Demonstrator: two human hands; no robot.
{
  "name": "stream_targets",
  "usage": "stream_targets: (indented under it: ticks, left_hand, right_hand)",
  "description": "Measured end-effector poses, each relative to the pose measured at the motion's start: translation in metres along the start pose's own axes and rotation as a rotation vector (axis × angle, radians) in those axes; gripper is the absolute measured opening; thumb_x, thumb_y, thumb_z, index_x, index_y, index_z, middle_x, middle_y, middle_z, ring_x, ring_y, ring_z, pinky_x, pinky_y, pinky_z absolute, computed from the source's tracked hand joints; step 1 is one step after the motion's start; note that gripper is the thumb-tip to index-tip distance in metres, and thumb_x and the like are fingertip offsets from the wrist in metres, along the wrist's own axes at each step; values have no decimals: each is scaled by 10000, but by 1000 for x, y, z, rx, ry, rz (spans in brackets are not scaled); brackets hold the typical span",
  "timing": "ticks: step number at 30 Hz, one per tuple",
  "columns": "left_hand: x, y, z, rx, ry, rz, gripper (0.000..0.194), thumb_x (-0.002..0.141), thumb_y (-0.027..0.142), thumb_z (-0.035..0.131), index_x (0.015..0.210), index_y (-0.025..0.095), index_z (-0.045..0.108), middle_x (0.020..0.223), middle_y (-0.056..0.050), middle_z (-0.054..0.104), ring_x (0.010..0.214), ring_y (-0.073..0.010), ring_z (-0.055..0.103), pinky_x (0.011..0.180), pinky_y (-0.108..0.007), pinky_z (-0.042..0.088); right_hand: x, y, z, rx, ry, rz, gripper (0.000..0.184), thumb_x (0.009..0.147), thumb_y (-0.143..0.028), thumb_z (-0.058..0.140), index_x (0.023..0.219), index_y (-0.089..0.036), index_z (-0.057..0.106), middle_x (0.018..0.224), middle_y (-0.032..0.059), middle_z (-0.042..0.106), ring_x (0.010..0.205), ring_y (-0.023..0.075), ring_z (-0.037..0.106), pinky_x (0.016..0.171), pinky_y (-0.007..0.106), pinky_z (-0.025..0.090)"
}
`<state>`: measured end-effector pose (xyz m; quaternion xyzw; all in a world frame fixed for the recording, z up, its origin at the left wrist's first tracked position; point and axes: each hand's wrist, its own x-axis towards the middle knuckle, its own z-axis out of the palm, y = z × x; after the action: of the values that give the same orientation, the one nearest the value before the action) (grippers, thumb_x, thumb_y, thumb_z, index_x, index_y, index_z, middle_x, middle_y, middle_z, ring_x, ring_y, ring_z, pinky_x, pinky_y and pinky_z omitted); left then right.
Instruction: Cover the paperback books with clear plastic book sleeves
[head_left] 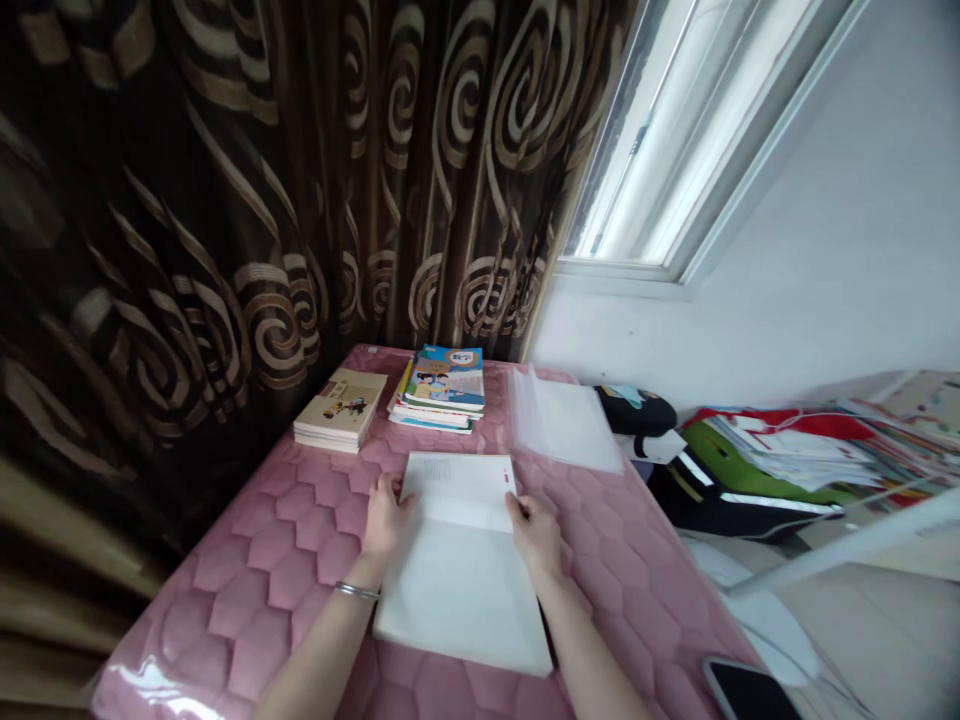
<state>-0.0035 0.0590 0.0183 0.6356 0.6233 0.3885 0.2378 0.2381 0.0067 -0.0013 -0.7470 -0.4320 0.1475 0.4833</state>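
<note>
White booklet (457,600), 1 item, lying flat on a pink quilted table pad (225,600), toward the pad's near end. We log 2 hands at work on it: left hand (386,517), fingers slightly spread on the printed top sheet (457,490); right hand (534,535), fingers at that sheet's right edge. We cannot tell whether either hand grips. Left wrist carries 1 metal bangle (357,590). Farther along the pad: 1 clear plastic sleeve (562,420), 1 stack of textbooks (439,390), 1 beige book stack (341,408). Off to the right, beyond the pad: 1 smartphone (746,690).
</note>
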Motion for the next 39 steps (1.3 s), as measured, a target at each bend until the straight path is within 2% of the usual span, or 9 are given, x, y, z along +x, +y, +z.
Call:
stream_targets:
  ticks: [5, 9, 13, 16, 20, 26, 29, 35, 39]
  left_hand:
    - [-17, 32, 3, 588, -110, 211, 412, 872, 73, 381, 1207, 147, 610, 1409, -190, 496, 1240, -317, 520, 1030, -517, 382]
    - [-31, 53, 21, 686, -452, 417, 521, 940, 143, 300, 1435, 200, 450, 1580, -67, 322, 1470, -254, 235, 1197, -495, 176]
    - [-36, 61, 32, 685, -605, 364, 561, 979, 289, 238, 1529, 182, 268, 1613, -52, 203, 1492, -252, 155, 1208, -512, 133]
    - [-37, 63, 34, 685, -613, 312, 583, 978, 327, 205, 1537, 165, 238, 1615, -53, 174, 1492, -255, 151, 1208, -514, 120]
    - [-38, 66, 34, 677, -601, 288, 605, 965, 345, 208, 1538, 151, 229, 1611, -65, 182, 1488, -266, 169, 1202, -529, 125]
    - [-38, 67, 33, 698, -625, 300, 616, 948, 330, 248, 1529, 125, 256, 1608, -106, 177, 1487, -294, 160, 1193, -529, 144]
    - [-38, 68, 34, 711, -650, 322, 633, 933, 327, 300, 1530, 123, 249, 1602, -126, 190, 1484, -313, 165, 1182, -544, 162]
    - [-30, 51, 25, 695, -572, 297, 613, 957, 314, 189, 1511, 71, 284, 1592, -113, 237, 1476, -243, 219, 1203, -467, 167]
    - [-17, 36, 3, 788, -518, 163, 601, 961, 323, 194, 1514, 105, 283, 1599, -111, 204, 1483, -277, 191, 1183, -606, 60]
  right_hand:
    - [1, 4, 3, -61, 16, -61, 453, 781, -634, 415, 565, -248, 513, 586, 65, 659, 552, 212, 581, 540, 302, 353]
    - [1, 7, 4, -116, -9, -75, 426, 810, -587, 390, 600, -241, 524, 596, 70, 664, 575, 229, 604, 544, 302, 356]
    - [3, 9, 7, -117, -4, -84, 401, 838, -543, 402, 722, -210, 592, 687, 91, 705, 642, 243, 647, 578, 305, 407]
    - [2, 8, 5, -134, -6, -89, 356, 872, -452, 416, 881, -170, 632, 765, 103, 719, 706, 242, 664, 639, 310, 462]
    - [-5, -8, -1, -378, -47, -215, 325, 881, -294, 443, 1041, -132, 675, 1082, 178, 683, 1037, 274, 622, 881, 346, 472]
    - [-15, -51, 13, -562, -424, -472, 475, 987, -325, 310, 1353, -155, 559, 1510, 109, 426, 1404, 247, 354, 1138, 394, 289]
    - [-13, -57, 24, -652, -580, -430, 556, 1012, -413, 234, 1452, -136, 434, 1570, 107, 317, 1466, 256, 233, 1175, 450, 213]
    - [-4, -47, 26, -809, -634, -326, 613, 1011, -422, 250, 1509, -67, 292, 1595, 164, 186, 1484, 272, 159, 1196, 421, 149]
    - [-4, -47, 27, -825, -652, -308, 610, 1010, -413, 244, 1517, -75, 272, 1600, 154, 170, 1488, 265, 142, 1198, 430, 142]
